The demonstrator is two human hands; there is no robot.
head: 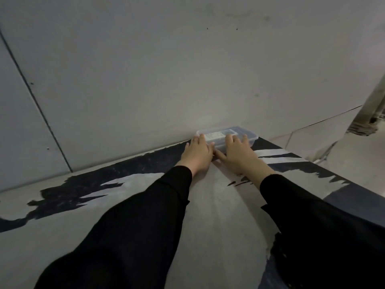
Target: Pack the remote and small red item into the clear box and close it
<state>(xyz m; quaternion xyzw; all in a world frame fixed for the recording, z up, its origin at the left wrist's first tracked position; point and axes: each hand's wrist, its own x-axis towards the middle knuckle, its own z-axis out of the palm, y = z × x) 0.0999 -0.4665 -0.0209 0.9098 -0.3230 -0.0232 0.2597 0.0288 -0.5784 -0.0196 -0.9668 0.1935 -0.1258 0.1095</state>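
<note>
A clear plastic box (235, 133) with its lid on sits at the far edge of the table, against the wall. Through the lid I make out a pale remote-like shape and something dark. No red item can be seen. My left hand (196, 154) rests on the box's left end, fingers over the lid edge. My right hand (237, 153) lies on the near right part of the lid, thumb along the front wall. Both arms are in black sleeves.
The table (208, 205) is grey with black brush-stroke patterns; its right edge drops off to a pale floor. A grey wall (145, 80) stands right behind the box. A table leg or frame (368, 113) shows at the far right.
</note>
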